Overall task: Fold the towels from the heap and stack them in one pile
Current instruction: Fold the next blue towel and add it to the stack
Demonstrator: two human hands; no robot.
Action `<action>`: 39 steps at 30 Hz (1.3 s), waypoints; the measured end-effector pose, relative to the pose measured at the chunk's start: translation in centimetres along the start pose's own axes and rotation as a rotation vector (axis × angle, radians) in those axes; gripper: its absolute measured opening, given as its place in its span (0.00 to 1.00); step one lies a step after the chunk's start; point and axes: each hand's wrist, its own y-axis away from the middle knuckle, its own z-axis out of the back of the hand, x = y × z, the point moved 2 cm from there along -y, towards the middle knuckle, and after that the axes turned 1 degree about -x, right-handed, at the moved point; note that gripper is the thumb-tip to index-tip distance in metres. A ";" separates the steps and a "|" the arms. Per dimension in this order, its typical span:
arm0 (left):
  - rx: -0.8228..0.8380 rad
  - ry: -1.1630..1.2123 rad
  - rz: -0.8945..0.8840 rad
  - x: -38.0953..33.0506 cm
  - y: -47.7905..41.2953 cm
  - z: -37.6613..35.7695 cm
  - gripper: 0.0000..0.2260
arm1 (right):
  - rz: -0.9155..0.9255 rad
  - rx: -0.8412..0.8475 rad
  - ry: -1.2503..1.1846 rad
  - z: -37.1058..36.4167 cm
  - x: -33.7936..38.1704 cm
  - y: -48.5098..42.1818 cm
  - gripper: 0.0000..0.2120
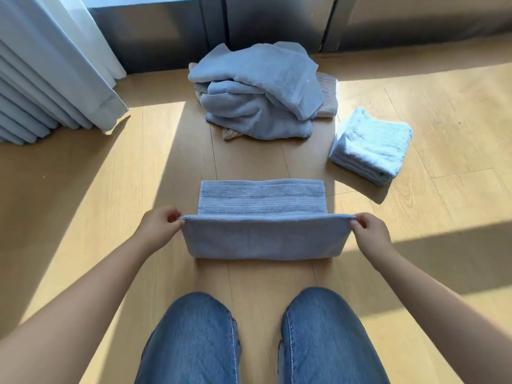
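Towel under work: blue, lying on the wooden floor directly in front of the person's knees, partly folded. Its far portion lies flat, with ribbed bands showing across the width. Its near portion is raised off the floor as a flap, the upper edge stretched taut between the two hands.

Left hand: grasping the left corner of the raised edge, thumb and fingers pinched on the fabric. Right hand: grasping the right corner of the same edge in a like pinch. Both forearms reach forward from the lower corners of the view.

Heap: unfolded blue towels bunched together on the floor beyond the towel under work, well apart from it, near the base of the dark wall panels. A beige ribbed cloth shows at the heap's right side, with another beige corner poking out at its near edge.

Pile: folded light-blue towels stacked on the floor to the right of the heap, just beside it and in direct sunlight. Several layers show at its near edge; exact count cannot be told.

Curtain: pale, pleated, hanging to the floor at far left.
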 end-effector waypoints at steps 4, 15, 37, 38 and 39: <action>-0.035 -0.026 0.003 -1.5 -2.7 0.2 0.06 | 0.009 -0.009 -0.003 -0.2 1.9 -3.1 0.11; 0.023 -0.050 0.062 -3.3 -9.6 0.2 0.09 | -0.048 0.032 0.059 -1.3 4.7 -9.1 0.11; 0.166 -0.477 -0.313 -6.9 -7.8 -13.9 0.28 | 0.414 0.227 0.429 -14.7 7.0 -5.8 0.27; 0.166 -0.473 -0.322 -7.3 -7.6 -15.0 0.30 | 0.408 0.255 0.435 -15.8 7.2 -5.7 0.26; 0.170 -0.478 -0.325 -7.6 -7.5 -15.8 0.32 | 0.397 0.292 0.458 -16.9 7.1 -5.7 0.26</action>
